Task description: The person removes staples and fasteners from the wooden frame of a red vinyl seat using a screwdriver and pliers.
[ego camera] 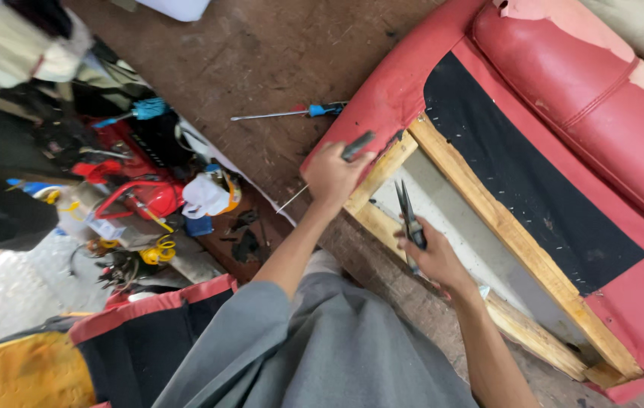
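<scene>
the left hand (pixel 331 175) is closed around a dark-handled tool (pixel 357 146), its handle sticking up out of the fist toward the red cover; a thin metal shaft (pixel 292 199) pokes out below the fist. the fist sits at the corner of the wooden frame (pixel 503 227), just where the red cover (pixel 390 91) wraps over the wood. the right hand (pixel 435 261) is clamped on a pair of pliers (pixel 409 215), whose narrow jaws point up and away from the wrist, over the pale panel (pixel 458 219) inside the frame. the two hands are near each other, the right one lower and closer to the body. beyond the right hand, black fabric (pixel 533 181) is stapled along the frame, and past it lies a red cushion (pixel 586 98) with peeling skin. above the left hand, on the brown board (pixel 261 53), lies a blue-handled screwdriver (pixel 314 111). far to the left of the left hand is a heap of tools and cables (pixel 133 189).
</scene>
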